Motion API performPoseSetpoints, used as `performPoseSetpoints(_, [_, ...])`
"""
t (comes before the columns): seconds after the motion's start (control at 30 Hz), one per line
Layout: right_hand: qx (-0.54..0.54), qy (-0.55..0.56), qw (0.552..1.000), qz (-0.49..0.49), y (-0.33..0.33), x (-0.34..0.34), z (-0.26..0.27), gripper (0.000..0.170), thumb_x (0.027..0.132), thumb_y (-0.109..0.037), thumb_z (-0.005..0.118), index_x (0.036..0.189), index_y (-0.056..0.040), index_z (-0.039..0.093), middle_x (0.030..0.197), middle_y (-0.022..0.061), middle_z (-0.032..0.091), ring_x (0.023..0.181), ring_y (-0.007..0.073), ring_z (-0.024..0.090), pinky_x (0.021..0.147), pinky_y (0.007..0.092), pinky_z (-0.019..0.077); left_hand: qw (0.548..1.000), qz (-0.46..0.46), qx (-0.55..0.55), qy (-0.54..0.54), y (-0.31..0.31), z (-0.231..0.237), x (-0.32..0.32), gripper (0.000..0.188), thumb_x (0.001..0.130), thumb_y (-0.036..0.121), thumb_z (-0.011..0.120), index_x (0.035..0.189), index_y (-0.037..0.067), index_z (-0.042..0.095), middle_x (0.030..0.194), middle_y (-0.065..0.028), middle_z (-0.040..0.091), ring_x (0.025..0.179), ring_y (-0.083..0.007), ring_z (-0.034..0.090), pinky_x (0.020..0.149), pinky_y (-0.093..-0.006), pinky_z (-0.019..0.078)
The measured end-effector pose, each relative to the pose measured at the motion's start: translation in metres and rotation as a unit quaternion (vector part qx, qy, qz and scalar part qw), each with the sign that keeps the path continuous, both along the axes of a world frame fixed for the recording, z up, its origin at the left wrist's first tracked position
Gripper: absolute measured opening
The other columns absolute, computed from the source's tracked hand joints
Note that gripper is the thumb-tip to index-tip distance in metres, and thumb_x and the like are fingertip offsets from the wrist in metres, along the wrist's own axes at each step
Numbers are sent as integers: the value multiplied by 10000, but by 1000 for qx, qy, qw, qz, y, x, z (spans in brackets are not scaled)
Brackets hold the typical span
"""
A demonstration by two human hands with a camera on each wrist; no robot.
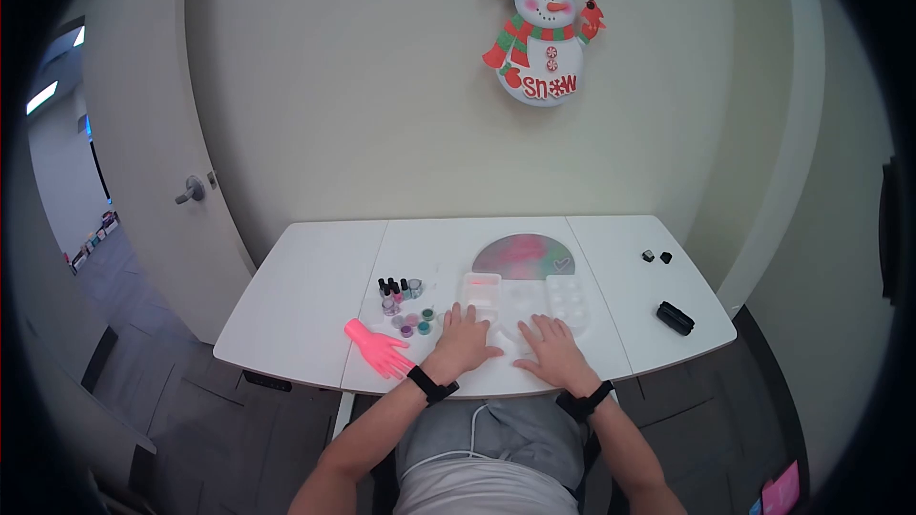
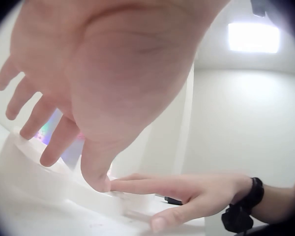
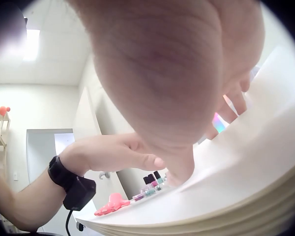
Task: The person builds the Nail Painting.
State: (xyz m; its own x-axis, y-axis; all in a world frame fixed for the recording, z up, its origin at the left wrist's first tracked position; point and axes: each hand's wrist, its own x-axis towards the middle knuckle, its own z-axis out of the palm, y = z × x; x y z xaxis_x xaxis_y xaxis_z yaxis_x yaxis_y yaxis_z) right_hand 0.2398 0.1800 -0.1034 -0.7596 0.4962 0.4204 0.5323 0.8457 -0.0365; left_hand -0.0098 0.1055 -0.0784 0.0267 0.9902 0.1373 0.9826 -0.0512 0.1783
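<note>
Both bare hands lie over the near side of a translucent white plastic tray point(image 1: 482, 278) with several compartments. Fingers spread, the left hand point(image 1: 465, 341) has its fingertips right at the tray's left section. To its right, the right hand point(image 1: 555, 355) is spread too, fingertips by a section with rounded wells point(image 1: 565, 294). In the left wrist view, the left fingertips meet the pale curved edge point(image 2: 34, 162) of the tray, and neither hand grips anything. Left of the left hand lie a pink practice hand point(image 1: 378, 348) and small pots of coloured glitter or powder point(image 1: 424, 327).
Black-capped nail polish bottles point(image 1: 392, 289) stand behind the pots. A shiny half-round mat point(image 1: 523, 256) lies behind the tray. To the right are a black case point(image 1: 676, 318) and two small dark cubes point(image 1: 649, 256). The white table point(image 1: 286, 315) stands against the wall.
</note>
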Motion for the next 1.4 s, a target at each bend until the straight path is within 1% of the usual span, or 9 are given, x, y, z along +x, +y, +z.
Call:
performPoseSetpoints(0.23, [16,-5,1000,1,7,-4,4,864,959,-607,767,1597,-64,557,1517,265,573,1457,455,514,1256,587,353,1000,6,20,23,-15,0,7,1059,892,524,887,1615,-100,430,1684,-386,391,1598,-601,316,1313,-639,302])
performPoseSetpoints(0.37, [29,9,1000,4,9,-4,-5,865,962,-611,761,1596,-61,555,1534,265,564,1468,452,507,1256,592,352,999,-32,-30,9,-12,-6,9,1086,882,504,903,1623,-112,403,1687,-394,380,1604,-579,323,1310,-619,322])
performPoseSetpoints(0.43, [51,1,999,9,10,-5,-6,892,991,-643,710,1628,-48,517,1554,279,546,1465,461,506,1243,601,356,1000,-25,-14,10,-16,-8,10,1106,880,498,907,1631,-119,380,1686,-397,381,1607,-564,331,1305,-594,343])
performPoseSetpoints(0.63, [24,-21,999,-16,6,-8,-1,895,973,-619,748,1618,-43,519,1574,280,543,1495,449,485,1278,591,320,999,-50,13,13,-20,-14,2,1101,918,543,857,1638,-130,366,1673,-416,396,1581,-585,362,1310,-551,354])
performPoseSetpoints(1.07, [26,-6,1000,-2,10,-9,-2,886,977,-609,746,1621,-46,516,1572,287,542,1496,459,481,1269,600,327,996,-9,-23,89,-28,8,6,1054,938,575,826,1621,-112,413,1677,-397,408,1581,-579,368,1303,-560,367])
performPoseSetpoints(1.27, [35,1,999,-12,13,-11,-7,888,978,-614,741,1626,-51,513,1568,276,544,1494,452,483,1271,607,323,997,-42,-39,57,-22,16,-4,948,944,578,818,1535,-104,528,1669,-388,431,1567,-590,384,1276,-556,403])
performPoseSetpoints(1.33, [25,7,1000,-8,12,-10,-7,876,972,-597,757,1617,-51,524,1560,272,544,1494,448,479,1271,604,329,994,-61,-50,70,-27,20,-8,866,947,552,821,1496,-78,593,1567,-358,570,1481,-534,534,1204,-535,486])
performPoseSetpoints(1.37, [23,12,1000,-14,12,-10,-8,876,972,-597,757,1617,-51,524,1560,272,544,1494,448,479,1271,604,329,994,-66,-52,75,-29,33,-9,866,947,552,821,1496,-78,593,1567,-358,570,1481,-534,534,1204,-535,486])
performPoseSetpoints(1.4, [30,22,999,-2,13,-9,-9,875,964,-582,770,1613,-47,527,1552,272,546,1492,449,479,1267,602,335,996,-21,-85,18,-28,49,-10,821,947,537,825,1481,-53,623,1489,-332,636,1405,-498,605,1155,-527,522])
